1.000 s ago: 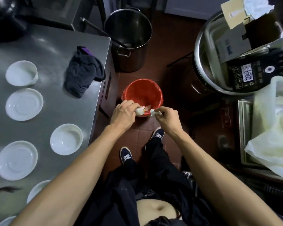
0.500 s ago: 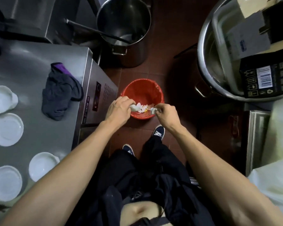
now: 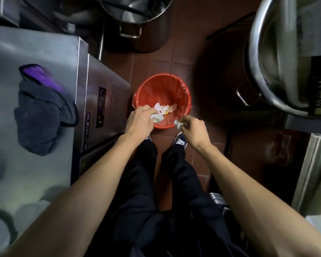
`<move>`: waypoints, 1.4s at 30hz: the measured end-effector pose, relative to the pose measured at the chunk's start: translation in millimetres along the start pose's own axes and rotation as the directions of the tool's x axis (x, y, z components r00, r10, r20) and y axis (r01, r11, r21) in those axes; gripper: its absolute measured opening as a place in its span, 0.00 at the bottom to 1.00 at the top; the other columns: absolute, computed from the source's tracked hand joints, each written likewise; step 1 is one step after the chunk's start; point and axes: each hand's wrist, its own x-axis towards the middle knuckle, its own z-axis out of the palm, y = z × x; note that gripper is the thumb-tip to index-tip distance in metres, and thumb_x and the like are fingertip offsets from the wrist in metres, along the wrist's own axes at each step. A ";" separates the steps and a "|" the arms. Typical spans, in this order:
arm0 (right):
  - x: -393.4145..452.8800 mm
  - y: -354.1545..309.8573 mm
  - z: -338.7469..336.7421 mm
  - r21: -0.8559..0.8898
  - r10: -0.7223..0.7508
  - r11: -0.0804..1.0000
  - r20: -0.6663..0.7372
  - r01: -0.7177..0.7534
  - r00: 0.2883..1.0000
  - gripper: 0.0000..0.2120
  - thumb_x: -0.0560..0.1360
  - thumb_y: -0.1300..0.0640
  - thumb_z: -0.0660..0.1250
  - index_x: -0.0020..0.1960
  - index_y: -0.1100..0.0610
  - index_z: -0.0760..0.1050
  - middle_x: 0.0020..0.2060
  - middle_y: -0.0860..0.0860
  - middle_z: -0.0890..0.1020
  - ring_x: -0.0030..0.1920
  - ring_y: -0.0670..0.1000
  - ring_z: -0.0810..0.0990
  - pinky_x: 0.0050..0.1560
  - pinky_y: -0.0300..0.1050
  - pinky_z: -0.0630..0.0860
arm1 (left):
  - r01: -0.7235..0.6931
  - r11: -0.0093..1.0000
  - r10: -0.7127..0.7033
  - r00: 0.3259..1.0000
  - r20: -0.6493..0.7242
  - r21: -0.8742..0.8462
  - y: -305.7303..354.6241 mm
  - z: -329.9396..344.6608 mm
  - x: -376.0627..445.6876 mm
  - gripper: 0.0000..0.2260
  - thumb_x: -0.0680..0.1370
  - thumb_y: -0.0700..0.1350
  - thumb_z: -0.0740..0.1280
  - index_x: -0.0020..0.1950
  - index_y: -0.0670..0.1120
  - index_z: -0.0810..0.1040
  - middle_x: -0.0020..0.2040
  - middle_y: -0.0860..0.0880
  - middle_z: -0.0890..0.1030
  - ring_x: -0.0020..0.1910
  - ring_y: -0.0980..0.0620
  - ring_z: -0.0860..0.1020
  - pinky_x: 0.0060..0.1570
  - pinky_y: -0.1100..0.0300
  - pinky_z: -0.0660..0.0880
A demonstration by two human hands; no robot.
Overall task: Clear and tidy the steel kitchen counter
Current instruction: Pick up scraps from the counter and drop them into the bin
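Left hand: the left hand (image 3: pixel 140 121) curls around a white scrap (image 3: pixel 157 118) above the near left rim of the bin (image 3: pixel 183 93).
Right hand: the right hand (image 3: pixel 193 129) pinches a smaller white scrap (image 3: pixel 178 123) over the near right rim.
Change: a second ago the two hands met over one piece; now they are apart, each with its own bit, so the piece looks torn in two.
Bin: red-lined, on the floor right of the counter (image 3: pixel 44 52), with white and yellow scraps at the bottom.
Counter: a dark cloth (image 3: pixel 41 112) lies on the steel, well left of the bin.
Meaning: the rubbish seems ready to drop; the cloth remains to be dealt with.
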 end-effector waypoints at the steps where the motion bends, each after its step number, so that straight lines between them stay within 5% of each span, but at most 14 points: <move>1: 6.9 0.5 7.3 0.015 0.005 1.000 0.013 -0.005 1.000 0.08 0.74 0.60 0.65 0.45 0.48 0.80 0.47 0.46 0.86 0.49 0.48 0.84 0.49 0.41 0.78 | 0.010 1.000 -0.010 1.000 0.011 -0.012 -3.6 4.8 7.4 0.13 0.75 0.34 0.67 0.57 0.47 0.82 0.52 0.48 0.81 0.54 0.44 0.77 0.55 0.50 0.74; 15: 139.2 54.8 97.5 -0.114 0.040 0.993 0.098 -0.029 0.994 0.13 0.76 0.59 0.62 0.55 0.53 0.82 0.49 0.55 0.86 0.50 0.59 0.83 0.52 0.45 0.76 | 0.140 0.990 -0.140 0.974 0.177 0.011 -104.4 112.0 105.3 0.15 0.78 0.36 0.65 0.60 0.51 0.81 0.56 0.51 0.79 0.57 0.45 0.77 0.56 0.50 0.74; 21: 194.6 107.5 143.2 -0.031 0.091 0.996 0.129 -0.088 0.987 0.10 0.77 0.59 0.65 0.56 0.53 0.82 0.50 0.49 0.86 0.50 0.47 0.84 0.58 0.43 0.79 | 0.122 0.991 -0.129 0.969 0.211 0.048 -146.0 180.6 140.7 0.16 0.77 0.36 0.65 0.60 0.52 0.81 0.56 0.51 0.79 0.59 0.45 0.75 0.56 0.50 0.73; 25: 235.3 121.2 165.9 0.037 0.049 0.998 0.081 -0.052 0.996 0.11 0.75 0.65 0.63 0.51 0.55 0.81 0.46 0.49 0.86 0.45 0.43 0.83 0.52 0.35 0.79 | 0.117 0.992 -0.125 0.968 0.218 0.051 -168.8 224.6 162.4 0.16 0.77 0.35 0.66 0.59 0.51 0.82 0.57 0.50 0.79 0.59 0.44 0.75 0.59 0.50 0.72; 29: 269.9 135.9 188.5 -0.069 0.038 0.997 0.084 -0.032 0.996 0.13 0.74 0.62 0.61 0.51 0.54 0.82 0.46 0.53 0.86 0.47 0.53 0.83 0.54 0.44 0.79 | 0.114 0.993 -0.119 0.972 0.203 0.034 -187.0 263.6 181.6 0.16 0.76 0.34 0.65 0.59 0.50 0.82 0.56 0.49 0.80 0.58 0.43 0.76 0.60 0.50 0.73; 42: 309.1 150.7 237.5 -0.072 0.095 0.993 0.064 -0.091 0.993 0.20 0.76 0.57 0.64 0.68 0.50 0.76 0.58 0.58 0.82 0.60 0.60 0.79 0.60 0.46 0.75 | 0.093 0.987 -0.117 0.976 0.186 0.132 -209.0 302.5 211.4 0.16 0.78 0.43 0.65 0.66 0.52 0.78 0.63 0.50 0.79 0.64 0.45 0.74 0.65 0.49 0.67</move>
